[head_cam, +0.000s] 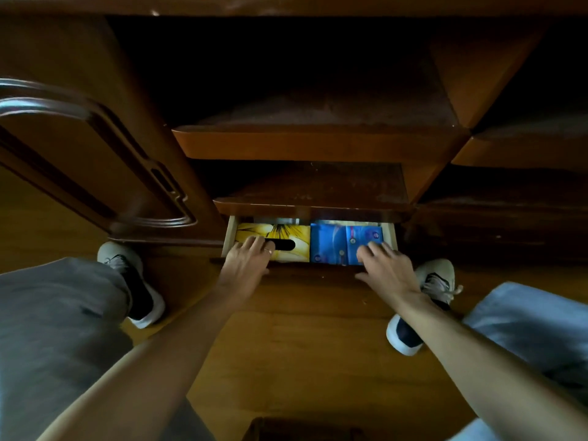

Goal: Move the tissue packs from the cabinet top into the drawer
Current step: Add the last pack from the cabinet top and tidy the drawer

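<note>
Two tissue packs lie side by side in the pale wooden drawer (229, 230), long axes running across it. At its left end, the left hand (246, 261) rests flat, fingers spread, on the yellow pack with a dark oval slot (288, 232). Right of that, the right hand (386, 265) lies open-fingered on the glossy blue plastic pack (331, 241). Both hands hover over the drawer's front edge, so closing looks next.

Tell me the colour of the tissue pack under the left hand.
Yellow, with a black oval slot; the tissue pack under the left hand shows in the head view.
</note>
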A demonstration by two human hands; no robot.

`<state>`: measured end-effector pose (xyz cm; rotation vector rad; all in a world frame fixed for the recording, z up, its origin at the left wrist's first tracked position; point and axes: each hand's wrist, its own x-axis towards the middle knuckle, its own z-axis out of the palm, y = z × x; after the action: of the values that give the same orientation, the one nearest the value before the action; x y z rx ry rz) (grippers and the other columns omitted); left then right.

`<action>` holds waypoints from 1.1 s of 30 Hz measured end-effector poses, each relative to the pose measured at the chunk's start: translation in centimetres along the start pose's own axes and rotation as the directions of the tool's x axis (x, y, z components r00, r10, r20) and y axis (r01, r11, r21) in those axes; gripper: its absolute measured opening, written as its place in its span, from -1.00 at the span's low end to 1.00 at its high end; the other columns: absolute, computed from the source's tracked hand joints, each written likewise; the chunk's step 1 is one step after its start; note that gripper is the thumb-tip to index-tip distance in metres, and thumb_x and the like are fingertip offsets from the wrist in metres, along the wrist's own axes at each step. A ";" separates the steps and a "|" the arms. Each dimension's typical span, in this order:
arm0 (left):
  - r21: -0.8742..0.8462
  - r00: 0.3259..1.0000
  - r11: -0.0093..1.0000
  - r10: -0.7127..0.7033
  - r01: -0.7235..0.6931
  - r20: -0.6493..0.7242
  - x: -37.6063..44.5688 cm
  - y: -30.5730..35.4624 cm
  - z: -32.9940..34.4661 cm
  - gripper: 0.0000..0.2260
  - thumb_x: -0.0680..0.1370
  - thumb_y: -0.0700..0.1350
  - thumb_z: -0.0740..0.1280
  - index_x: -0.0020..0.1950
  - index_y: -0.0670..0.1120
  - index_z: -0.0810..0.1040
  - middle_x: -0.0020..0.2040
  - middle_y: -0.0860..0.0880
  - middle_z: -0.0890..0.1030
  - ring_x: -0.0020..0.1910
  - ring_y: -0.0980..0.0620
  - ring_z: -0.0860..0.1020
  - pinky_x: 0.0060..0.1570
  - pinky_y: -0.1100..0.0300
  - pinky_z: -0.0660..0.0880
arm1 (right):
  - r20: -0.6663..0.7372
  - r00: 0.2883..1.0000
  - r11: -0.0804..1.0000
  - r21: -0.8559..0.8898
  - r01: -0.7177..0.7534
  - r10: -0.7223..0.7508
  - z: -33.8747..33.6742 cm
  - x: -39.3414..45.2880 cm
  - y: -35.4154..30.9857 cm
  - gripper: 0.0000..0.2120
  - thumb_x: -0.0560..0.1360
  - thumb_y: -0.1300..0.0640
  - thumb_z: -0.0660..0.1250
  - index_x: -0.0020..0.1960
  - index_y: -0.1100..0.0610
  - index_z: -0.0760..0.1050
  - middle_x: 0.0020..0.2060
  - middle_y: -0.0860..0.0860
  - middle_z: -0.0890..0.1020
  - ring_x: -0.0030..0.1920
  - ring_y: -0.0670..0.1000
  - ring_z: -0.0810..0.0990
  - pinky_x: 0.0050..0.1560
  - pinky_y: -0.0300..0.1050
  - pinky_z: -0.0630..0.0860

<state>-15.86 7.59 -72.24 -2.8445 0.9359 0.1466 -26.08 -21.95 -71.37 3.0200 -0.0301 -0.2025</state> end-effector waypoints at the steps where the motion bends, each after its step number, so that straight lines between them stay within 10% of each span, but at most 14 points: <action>1: -0.001 0.999 0.999 -0.038 0.038 -0.017 0.5 -0.2 0.1 -0.52 0.48 0.09 0.50 0.30 -0.07 0.48 0.12 -0.03 0.60 0.07 0.00 0.60 -0.14 0.12 0.60 | 0.007 1.000 1.000 0.002 -0.013 0.013 0.1 0.6 0.1 -0.56 0.51 -0.23 0.42 0.21 0.04 0.45 0.04 -0.04 0.64 0.05 0.01 0.65 -0.16 -0.09 0.59; 6: -0.282 0.885 0.839 -0.440 0.465 0.151 2.0 -0.8 1.5 -0.60 0.58 0.34 0.21 -0.12 0.03 0.54 -0.33 0.09 0.55 -0.37 0.06 0.56 -0.44 0.22 0.41 | -0.018 0.963 0.953 0.152 -0.263 0.269 2.2 1.8 0.4 -0.54 0.61 -0.26 0.25 -0.32 0.02 0.43 -0.53 -0.11 0.43 -0.51 -0.08 0.46 -0.45 -0.18 0.30; 7: -0.527 0.830 0.649 -0.498 0.548 0.250 2.0 -0.1 1.9 -0.65 0.59 0.31 0.22 -0.11 0.05 0.49 -0.27 0.09 0.55 -0.28 0.02 0.60 -0.37 0.18 0.48 | -0.015 0.927 0.870 0.351 -0.346 0.375 2.9 1.6 -0.1 -0.51 0.62 -0.25 0.23 -0.35 0.04 0.46 -0.52 -0.11 0.47 -0.50 -0.10 0.47 -0.45 -0.17 0.34; 9: -0.804 0.665 -0.141 -0.489 0.578 0.564 1.9 1.4 2.3 -0.72 0.61 0.16 0.32 0.03 -0.05 0.55 -0.11 0.01 0.62 -0.09 -0.05 0.65 -0.16 0.09 0.59 | 0.146 0.819 0.469 0.759 -0.452 0.554 3.8 1.4 -1.6 -0.57 0.62 -0.26 0.23 -0.15 0.04 0.64 -0.28 -0.11 0.66 -0.25 -0.10 0.63 -0.28 -0.13 0.52; 10: -0.720 0.621 -0.513 -0.389 0.468 0.681 1.9 1.9 2.4 -0.76 0.61 0.07 0.35 0.12 -0.07 0.56 -0.03 -0.05 0.65 -0.05 -0.07 0.66 -0.10 0.09 0.61 | 0.281 0.744 0.176 0.865 -0.470 0.606 3.8 1.6 -2.5 -0.62 0.61 -0.24 0.26 0.02 0.04 0.66 -0.12 -0.10 0.69 -0.09 -0.07 0.67 -0.19 -0.13 0.55; 12: -0.484 0.681 -0.852 -0.234 0.200 0.694 1.8 2.4 2.7 -0.73 0.62 -0.04 0.35 0.24 -0.16 0.55 0.07 -0.15 0.65 0.01 -0.11 0.67 -0.01 0.08 0.63 | 0.550 0.557 -0.400 0.835 -0.377 0.622 3.5 2.3 -4.3 -0.64 0.61 -0.16 0.33 0.27 0.05 0.58 0.06 -0.06 0.69 0.07 -0.02 0.68 -0.13 -0.16 0.55; 14: -0.353 0.733 -0.934 -0.207 0.049 0.648 2.1 2.4 3.0 -0.68 0.64 -0.01 0.29 0.28 -0.20 0.52 0.18 -0.23 0.60 0.12 -0.17 0.63 0.20 0.00 0.58 | 0.732 0.445 -0.765 0.628 -0.146 0.516 3.0 3.0 -5.4 -0.65 0.62 -0.07 0.35 0.35 0.01 0.52 0.13 0.02 0.68 0.05 0.01 0.72 -0.12 -0.11 0.65; 18: -0.206 0.769 -0.978 -0.161 -0.039 0.619 4.1 1.3 2.3 -0.33 0.62 0.31 0.14 0.56 -0.14 0.29 0.45 -0.27 0.42 0.30 -0.29 0.53 0.44 -0.15 0.36 | 0.767 0.541 -0.936 0.327 0.134 0.345 1.9 5.4 -4.5 -0.37 0.56 -0.32 0.29 0.50 0.01 0.42 0.34 0.11 0.55 0.21 0.11 0.66 0.16 0.02 0.64; 24: -0.140 0.772 -0.990 -0.114 -0.033 0.625 8.3 0.4 1.2 -0.16 0.55 0.45 0.04 0.66 0.00 -0.13 0.64 -0.23 -0.04 0.57 -0.32 0.12 0.55 -0.15 0.13 | 0.712 0.661 -0.967 0.237 0.095 0.239 1.0 9.5 -2.2 -0.14 0.55 -0.46 0.09 0.68 -0.04 -0.04 0.66 0.09 0.03 0.63 0.16 0.09 0.58 0.18 0.14; 33: -0.510 0.773 -0.840 -0.197 0.184 0.602 5.8 -0.8 0.7 -0.24 0.60 0.38 0.05 0.65 -0.06 0.05 0.60 -0.18 0.22 0.45 -0.20 0.41 0.50 -0.13 0.25 | 0.668 0.695 -0.785 0.568 -0.248 0.264 0.9 5.9 -1.5 -0.35 0.67 -0.23 0.13 0.61 0.14 0.23 0.55 0.11 0.36 0.44 0.12 0.47 0.40 0.10 0.43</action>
<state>-10.74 4.91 -73.64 0.9319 0.5846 -0.5672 -20.33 -20.74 -73.21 3.2138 -3.8768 0.1175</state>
